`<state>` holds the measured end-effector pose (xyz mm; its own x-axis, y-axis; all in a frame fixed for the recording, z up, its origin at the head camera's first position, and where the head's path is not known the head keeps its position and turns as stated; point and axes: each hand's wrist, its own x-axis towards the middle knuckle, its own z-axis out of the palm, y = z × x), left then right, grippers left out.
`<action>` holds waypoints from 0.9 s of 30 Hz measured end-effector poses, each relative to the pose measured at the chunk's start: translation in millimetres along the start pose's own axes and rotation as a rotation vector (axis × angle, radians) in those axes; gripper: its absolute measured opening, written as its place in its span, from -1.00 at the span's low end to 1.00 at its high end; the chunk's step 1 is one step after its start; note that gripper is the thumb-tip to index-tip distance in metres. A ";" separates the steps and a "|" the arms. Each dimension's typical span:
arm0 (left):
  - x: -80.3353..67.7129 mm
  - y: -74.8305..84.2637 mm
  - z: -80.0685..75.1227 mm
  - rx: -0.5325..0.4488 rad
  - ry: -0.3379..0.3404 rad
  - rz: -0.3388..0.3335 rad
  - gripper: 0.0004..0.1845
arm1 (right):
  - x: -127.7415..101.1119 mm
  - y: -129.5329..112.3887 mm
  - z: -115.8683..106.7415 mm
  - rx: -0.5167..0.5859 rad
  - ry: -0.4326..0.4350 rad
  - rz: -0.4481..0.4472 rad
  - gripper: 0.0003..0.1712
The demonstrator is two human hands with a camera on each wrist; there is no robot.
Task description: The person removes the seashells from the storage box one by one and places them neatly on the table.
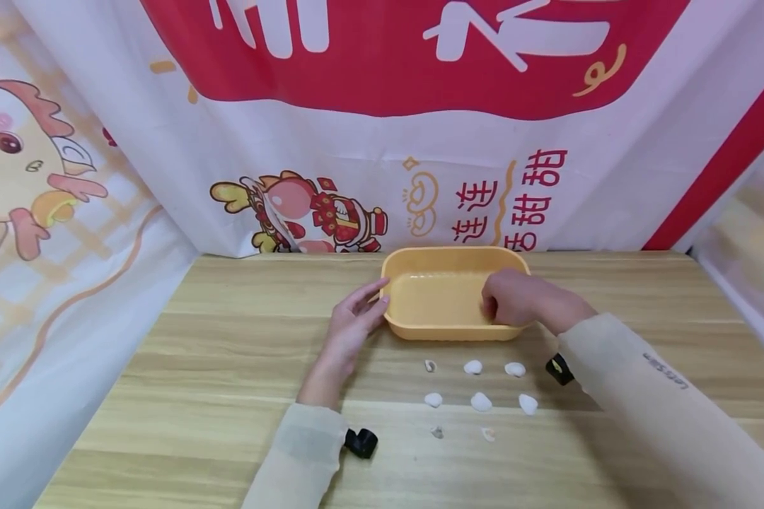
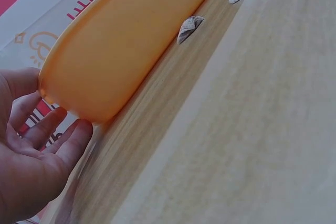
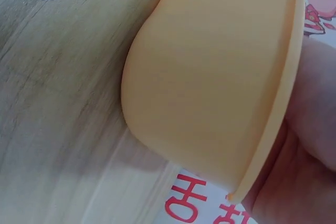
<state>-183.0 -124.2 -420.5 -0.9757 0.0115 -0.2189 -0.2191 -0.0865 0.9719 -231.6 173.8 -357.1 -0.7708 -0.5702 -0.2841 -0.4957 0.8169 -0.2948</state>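
An orange-yellow oval plastic basin (image 1: 446,332) stands at the back of the wooden table. My left hand (image 1: 353,322) is at its left end, fingers fairly straight and fingertips touching the outer wall and rim, as the left wrist view also shows. My right hand (image 1: 516,297) reaches over the basin's right end, its fingers bent down inside. The basin wall hides those fingertips in the right wrist view, and I cannot tell whether they hold something. In front of the basin lie several seashells in rows, among them a white shell (image 1: 481,401) and a small greyish shell (image 2: 189,29).
The wooden tabletop (image 1: 229,396) stretches left and right of the basin. A printed cloth (image 1: 356,141) hangs right behind it, with more cloth along the left side. Black wrist straps (image 1: 361,443) are on both arms, the right one near the shells.
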 end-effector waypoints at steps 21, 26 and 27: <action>-0.3 -2.1 -0.8 -0.006 -0.002 0.012 -0.60 | -12.4 4.8 3.2 0.730 0.091 0.069 -0.69; -0.3 -2.1 -0.8 -0.007 -0.002 0.013 -0.59 | -18.7 5.4 7.4 0.787 0.124 0.071 -0.63; 0.0 -2.3 -0.8 -0.006 -0.003 0.013 -0.59 | -20.1 5.1 7.9 0.798 0.129 0.077 -0.63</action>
<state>-182.5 -124.7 -422.8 -0.9784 0.0130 -0.2062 -0.2065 -0.0926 0.9741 -215.5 188.7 -360.1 -0.8555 -0.4603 -0.2370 -0.0422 0.5183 -0.8541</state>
